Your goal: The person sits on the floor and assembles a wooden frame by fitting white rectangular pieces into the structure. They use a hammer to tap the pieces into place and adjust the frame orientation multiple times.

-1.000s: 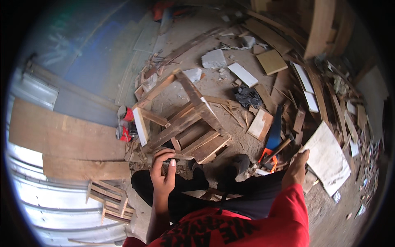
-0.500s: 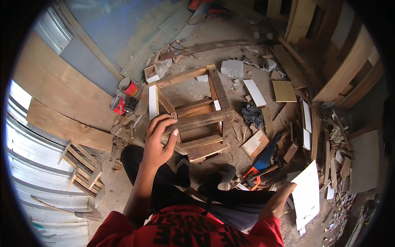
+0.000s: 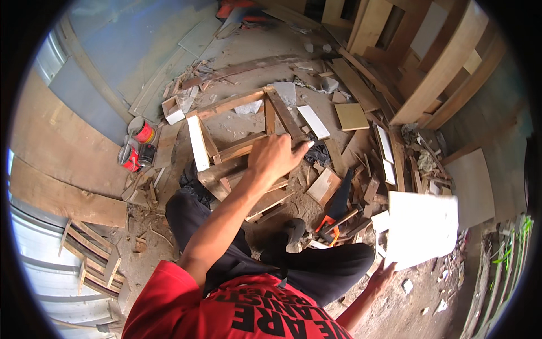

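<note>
A wooden frame (image 3: 227,106), built of rough brown bars with one white strip on its left side, stands on the ground in front of my legs. My left hand (image 3: 275,158) is closed over the frame's near right part, thumb stretched out to the right; the curled fingertips are hidden. Off to the right, a flat white board (image 3: 423,229) is held up by its lower edge in my right hand (image 3: 383,278). That hand's fingers are partly hidden behind the board.
Right of the frame lie a blue-bladed handsaw (image 3: 340,198) with an orange handle, a hammer (image 3: 342,220) and many wood offcuts. Paint cans (image 3: 141,131) stand at the left. Tall wooden frames (image 3: 446,68) lean at the back right, and a slatted wooden piece (image 3: 93,260) lies lower left.
My left hand has moved right along the frame's near side and closed on it. The white board in my right hand has come up and turned broader to view. The view has shifted right.
</note>
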Demonstrator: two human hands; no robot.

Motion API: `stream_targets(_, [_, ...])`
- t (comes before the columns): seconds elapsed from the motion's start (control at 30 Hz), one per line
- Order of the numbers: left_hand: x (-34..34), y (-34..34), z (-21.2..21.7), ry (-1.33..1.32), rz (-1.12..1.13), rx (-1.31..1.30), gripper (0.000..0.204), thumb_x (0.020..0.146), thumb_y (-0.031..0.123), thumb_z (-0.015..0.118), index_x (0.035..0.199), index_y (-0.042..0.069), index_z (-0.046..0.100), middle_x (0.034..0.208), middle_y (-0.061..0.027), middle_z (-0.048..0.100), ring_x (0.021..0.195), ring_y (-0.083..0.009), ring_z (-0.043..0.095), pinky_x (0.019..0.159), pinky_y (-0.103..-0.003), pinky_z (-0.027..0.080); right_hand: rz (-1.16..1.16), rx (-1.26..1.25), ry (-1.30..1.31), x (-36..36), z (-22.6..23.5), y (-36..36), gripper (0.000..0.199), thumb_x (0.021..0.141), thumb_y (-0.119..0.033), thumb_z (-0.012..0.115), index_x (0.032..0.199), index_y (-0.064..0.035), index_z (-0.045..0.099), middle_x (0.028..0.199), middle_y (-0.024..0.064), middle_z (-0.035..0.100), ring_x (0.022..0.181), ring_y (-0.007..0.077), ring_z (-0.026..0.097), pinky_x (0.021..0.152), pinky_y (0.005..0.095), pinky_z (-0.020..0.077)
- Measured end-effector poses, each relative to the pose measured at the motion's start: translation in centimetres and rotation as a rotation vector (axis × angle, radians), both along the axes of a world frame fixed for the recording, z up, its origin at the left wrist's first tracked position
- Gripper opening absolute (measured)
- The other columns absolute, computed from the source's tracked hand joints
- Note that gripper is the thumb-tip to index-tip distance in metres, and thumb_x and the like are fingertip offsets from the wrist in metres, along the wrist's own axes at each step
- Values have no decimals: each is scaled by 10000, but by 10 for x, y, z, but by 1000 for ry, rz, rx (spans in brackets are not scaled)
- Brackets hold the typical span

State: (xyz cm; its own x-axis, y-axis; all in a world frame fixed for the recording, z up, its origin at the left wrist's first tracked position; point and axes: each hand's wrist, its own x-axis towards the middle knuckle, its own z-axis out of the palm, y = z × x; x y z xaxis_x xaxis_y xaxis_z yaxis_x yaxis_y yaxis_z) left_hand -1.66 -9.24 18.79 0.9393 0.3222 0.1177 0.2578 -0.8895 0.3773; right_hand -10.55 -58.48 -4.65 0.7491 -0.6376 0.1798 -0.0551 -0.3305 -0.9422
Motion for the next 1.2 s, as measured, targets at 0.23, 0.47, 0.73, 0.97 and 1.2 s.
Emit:
stream_targets(0.23, [-37,113,51,-327,70,-90,781,710,878,558,661,114,716,516,1,576,453,-151,538,428,-319,364,187,357,-37,-17,84,24,482,988,-372,612,1267,20,571,1208,131,582,1126,202,550,945,310,454])
stream_targets(0.47, [-49,201,20,-867,35,-656,576,886,552,636,768,-11,606,673,-64,596,622,-175,575,622,-369,473,392,377,137,33,51,14,442,1041,-293,511,1303,61,557,1260,106,624,1114,170,603,946,264,491])
stream_targets(0.73, [-40,289,-127,-1008,325,-1127,676,799,553,643,1140,-30,604,1113,-146,620,1015,-266,581,904,-405,444,331,360,-44,73,17,-8,505,1036,-282,485,1418,47,446,1405,151,525,1258,232,529,1033,367,443])
stream_targets(0.97, [-32,212,-201,-976,645,-1251,789,912,584,485,1389,-43,448,1421,-181,457,1285,-297,448,1073,-412,341,-48,556,-31,129,-18,18,435,1038,-420,503,705,-141,522,633,-82,377,570,47,319,497,256,255])
stream_targets(1.2, [-71,243,-218,-848,422,-1316,867,908,706,401,1365,-29,461,1360,-198,512,1253,-333,485,1102,-471,312,-366,898,-34,178,-112,17,385,1025,-402,521,1014,-32,624,923,60,592,796,170,574,623,319,514])
